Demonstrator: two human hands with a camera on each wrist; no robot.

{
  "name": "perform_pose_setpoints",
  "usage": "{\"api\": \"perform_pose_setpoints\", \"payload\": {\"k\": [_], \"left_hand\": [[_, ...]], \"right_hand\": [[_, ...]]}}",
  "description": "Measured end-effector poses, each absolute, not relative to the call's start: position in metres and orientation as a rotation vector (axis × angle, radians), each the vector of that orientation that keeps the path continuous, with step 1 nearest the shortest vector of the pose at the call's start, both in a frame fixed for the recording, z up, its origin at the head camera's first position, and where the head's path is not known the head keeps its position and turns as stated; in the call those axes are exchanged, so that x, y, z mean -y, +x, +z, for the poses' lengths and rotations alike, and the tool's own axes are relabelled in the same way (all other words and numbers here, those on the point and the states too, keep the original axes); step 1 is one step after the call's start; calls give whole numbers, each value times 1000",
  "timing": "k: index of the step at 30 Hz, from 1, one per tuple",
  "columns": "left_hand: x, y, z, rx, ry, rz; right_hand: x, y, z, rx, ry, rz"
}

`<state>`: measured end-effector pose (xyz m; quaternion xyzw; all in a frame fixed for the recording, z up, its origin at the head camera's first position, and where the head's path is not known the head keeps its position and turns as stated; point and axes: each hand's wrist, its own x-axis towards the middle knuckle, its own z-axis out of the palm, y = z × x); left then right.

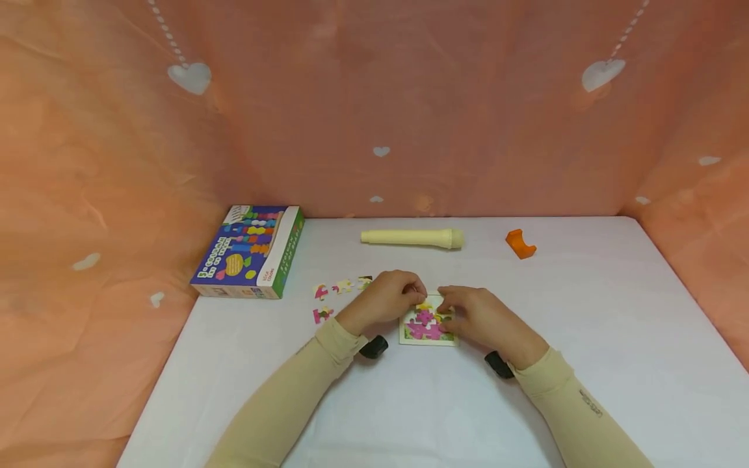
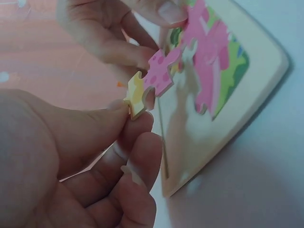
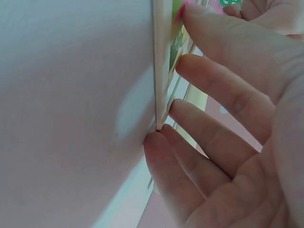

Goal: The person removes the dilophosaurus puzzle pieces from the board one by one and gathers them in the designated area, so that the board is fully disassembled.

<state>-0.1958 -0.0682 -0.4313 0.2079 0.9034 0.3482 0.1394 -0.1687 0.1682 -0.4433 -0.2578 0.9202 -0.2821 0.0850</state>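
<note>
My left hand (image 1: 383, 300) pinches a yellow and pink jigsaw piece (image 2: 136, 96) between thumb and forefinger, over the left part of a small puzzle board (image 1: 427, 344). Pink, green and yellow pieces (image 2: 209, 57) fill part of the board, while bare wood shows at its near corner in the left wrist view. On the board's right side rests my right hand (image 1: 486, 318). Its thumb lies on the picture, and its nearly straight fingers (image 3: 209, 123) touch the board along its edge in the right wrist view.
Several loose jigsaw pieces (image 1: 322, 314) lie left of the board, partly behind my left hand. At the back left is a colourful game box (image 1: 248, 253). A pale yellow toy microphone (image 1: 409, 238) and an orange curved block (image 1: 519, 244) lie beyond the board.
</note>
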Motion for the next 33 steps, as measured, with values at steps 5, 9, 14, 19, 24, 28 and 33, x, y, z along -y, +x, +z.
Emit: {"api": "perform_pose_setpoints", "payload": {"k": [5, 9, 14, 19, 24, 28, 33], "left_hand": [[85, -191, -428, -2592, 549, 1056], [111, -185, -426, -2601, 493, 1085], [151, -184, -425, -2663, 403, 1058], [184, -185, -424, -2668, 319, 1019], [196, -188, -421, -2646, 310, 1013], [200, -186, -420, -2623, 283, 995], [203, -185, -421, -2624, 277, 962]], "right_hand": [[-168, -168, -444, -2743, -761, -858], [-167, -167, -445, -2743, -752, -861], [-168, -167, -445, -2754, -739, -861], [-168, -167, -443, -2761, -748, -851], [-169, -167, -443, -2764, -737, -842], [-169, -168, -444, -2750, -738, -855], [-168, -168, -445, -2762, -762, -837]]}}
